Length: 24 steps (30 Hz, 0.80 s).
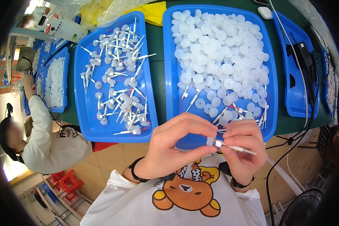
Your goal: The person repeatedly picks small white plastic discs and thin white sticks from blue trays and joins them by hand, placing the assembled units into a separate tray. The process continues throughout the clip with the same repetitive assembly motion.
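Note:
Both hands meet in front of my chest, over the near edge of a large blue tray [170, 83]. My left hand [173, 145] pinches a small translucent white disc [210, 141] between thumb and fingertips. My right hand [246, 150] grips a thin white plastic stick [240, 149], whose collared end meets the disc. Whether the two are joined, I cannot tell. Many loose translucent discs [218, 49] fill the tray, with several white sticks and pinkish threads near its front. A second blue tray [84, 120] at left holds many sticks with discs on them [130, 103].
A blue tray with a black power adapter [304, 54] and cables lies at right, and a fan [303, 207] stands at lower right. Another person [52, 139] works at left beside a tray of white pieces [56, 81]. Red stools [69, 182] stand on the floor.

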Available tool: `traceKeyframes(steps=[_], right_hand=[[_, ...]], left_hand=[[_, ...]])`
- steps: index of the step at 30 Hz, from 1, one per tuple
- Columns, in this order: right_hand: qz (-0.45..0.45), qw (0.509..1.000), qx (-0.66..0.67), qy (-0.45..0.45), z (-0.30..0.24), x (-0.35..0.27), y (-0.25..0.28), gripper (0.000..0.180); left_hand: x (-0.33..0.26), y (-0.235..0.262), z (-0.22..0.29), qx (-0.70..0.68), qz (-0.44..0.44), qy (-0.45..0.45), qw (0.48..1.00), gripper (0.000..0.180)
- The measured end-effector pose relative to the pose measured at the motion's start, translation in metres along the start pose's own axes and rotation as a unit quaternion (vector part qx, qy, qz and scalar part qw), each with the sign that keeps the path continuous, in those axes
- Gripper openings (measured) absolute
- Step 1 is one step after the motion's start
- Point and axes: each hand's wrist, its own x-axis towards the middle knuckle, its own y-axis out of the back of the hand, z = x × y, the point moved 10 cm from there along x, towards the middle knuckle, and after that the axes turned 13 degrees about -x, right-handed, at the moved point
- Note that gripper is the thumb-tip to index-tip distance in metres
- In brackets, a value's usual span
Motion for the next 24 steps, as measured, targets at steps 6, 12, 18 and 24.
traceKeyframes(steps=[6, 12, 18, 24], right_hand=[[-0.016, 0.997, 0.047, -0.060, 0.011, -0.004, -0.001, 0.027], [0.014, 0.992, 0.092, -0.084, 0.017, -0.014, -0.003, 0.027], [0.000, 0.996, 0.070, -0.061, 0.014, -0.011, -0.009, 0.026], [-0.014, 0.995, 0.100, -0.025, 0.008, -0.002, -0.019, 0.025]], left_hand=[[0.001, 0.001, 0.006, 0.004, -0.011, -0.023, 1.000, 0.036], [-0.003, 0.001, 0.008, -0.008, -0.006, -0.077, 0.997, 0.039], [-0.006, 0.009, 0.001, -0.046, 0.015, -0.034, 0.998, 0.041], [-0.014, 0.017, -0.015, -0.195, 0.060, 0.038, 0.978, 0.037]])
